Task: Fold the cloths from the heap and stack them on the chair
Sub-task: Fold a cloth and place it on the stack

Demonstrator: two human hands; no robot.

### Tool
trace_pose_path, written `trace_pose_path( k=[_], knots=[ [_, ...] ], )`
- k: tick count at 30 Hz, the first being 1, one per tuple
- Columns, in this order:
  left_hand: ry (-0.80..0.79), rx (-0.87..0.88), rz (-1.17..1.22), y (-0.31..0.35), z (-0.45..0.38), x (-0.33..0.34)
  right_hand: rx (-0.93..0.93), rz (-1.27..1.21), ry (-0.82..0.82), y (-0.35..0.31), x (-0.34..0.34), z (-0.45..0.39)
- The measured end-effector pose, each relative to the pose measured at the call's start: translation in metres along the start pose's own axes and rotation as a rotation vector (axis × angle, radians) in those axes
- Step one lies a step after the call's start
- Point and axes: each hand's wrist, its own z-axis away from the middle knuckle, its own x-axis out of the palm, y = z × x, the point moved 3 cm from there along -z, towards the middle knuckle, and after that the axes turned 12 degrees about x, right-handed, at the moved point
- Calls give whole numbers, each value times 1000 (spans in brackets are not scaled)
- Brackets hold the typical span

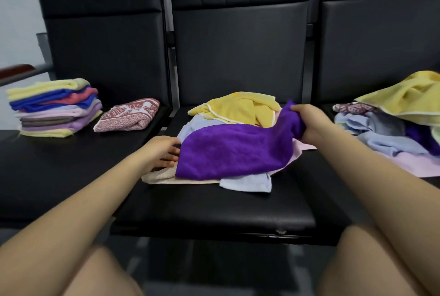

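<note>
Purple cloth (228, 150): unfolded, draped over the top of the heap (238, 115) on the middle seat (214, 212). Gripped at its far right corner by the right hand (309, 124), fingers curled round a bunch of the fabric and lifting it slightly. Left hand (164, 150) at the cloth's left edge, fingertips tucked at or under the hem; whether pinching the cloth or merely touching it, cannot tell.

Beneath the purple cloth, same heap: yellow cloth (240, 107) behind, pale blue cloth (247, 182) and beige cloth (162, 175) poking out in front, a pink one to the right. All loose and crumpled.

Left of the heap, on the neighbouring seat: folded stack (57, 107) of many cloths, yellow on top, then blue, pink, lilac and grey layers. Edges fairly even, stack upright. Just beside the stack, between it and the heap, one red patterned cloth (128, 115), folded but lying apart, not yet on the stack.

Right of the heap, on the third seat: second pile (390, 126) of unfolded cloths, yellow on top, blue and pink below.

Assessment: work well begun, far from finished. Substantial stack done; purple cloth only just taken up, no fold made in it. Both loose piles still to be worked through, patterned cloth likely still to be placed.
</note>
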Motion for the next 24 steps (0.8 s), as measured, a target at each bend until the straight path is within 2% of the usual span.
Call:
trace_pose_path(
  k=[5,9,14,17,20,24],
  knots=[
    [94,-10,22,3,-8,-6,-85,119,-122,8,87,21],
    [122,-32,50,4,-8,-9,-145,476,-182,31,152,40],
    [103,-55,23,4,-3,-8,30,772,-403,73,177,48],
    [69,-56,-30,4,-2,-6,-28,742,-344,67,167,41],
    [12,-45,-131,4,-3,4,-182,686,-202,52,146,27],
    [25,86,-310,5,-10,13,-386,863,66,41,106,12]
  ],
)
